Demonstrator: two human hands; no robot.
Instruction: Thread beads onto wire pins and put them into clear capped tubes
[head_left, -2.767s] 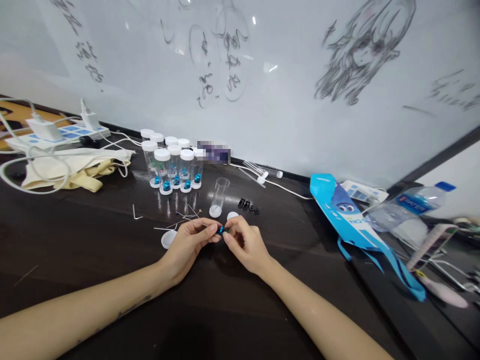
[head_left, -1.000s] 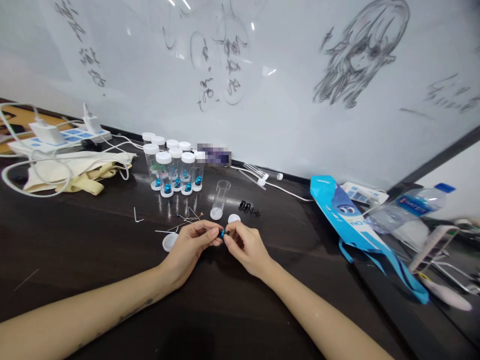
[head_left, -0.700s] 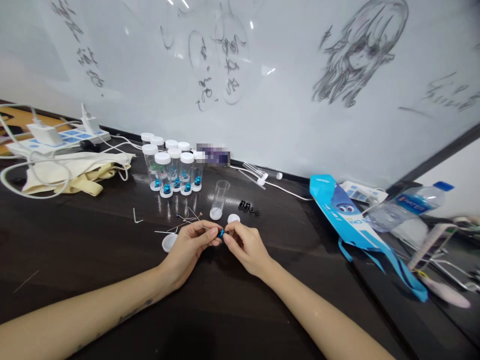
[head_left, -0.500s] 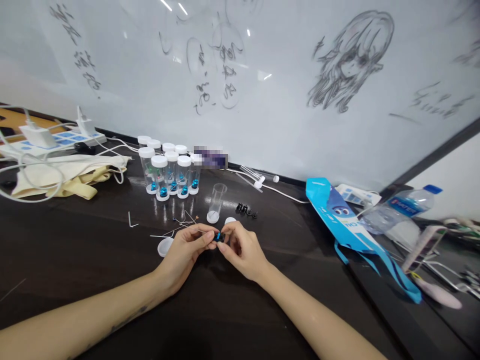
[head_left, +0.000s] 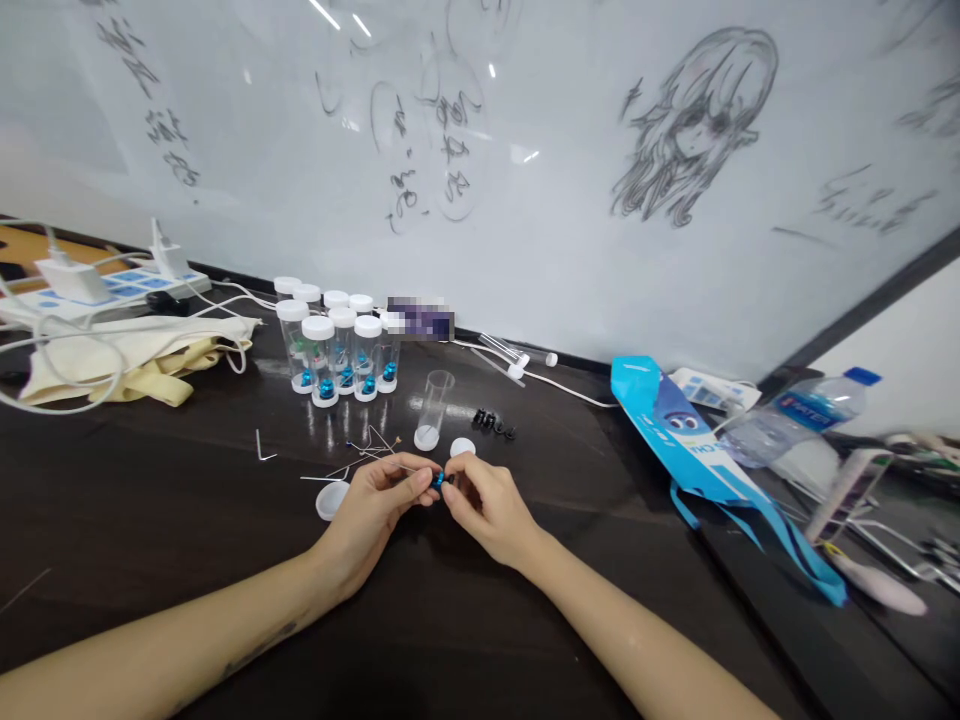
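Blue part (head_left: pixel 437 481), lower centre of frame: left hand (head_left: pixel 384 503) is pinching it; right hand (head_left: pixel 486 505) is pinching at its dark right end. Step, seemingly: fingertip adjusting; next move probably calling for steady left hold. Tube (head_left: pixel 434 408), centre: standing uncapped on tabletop (head_left: pixel 420 640).
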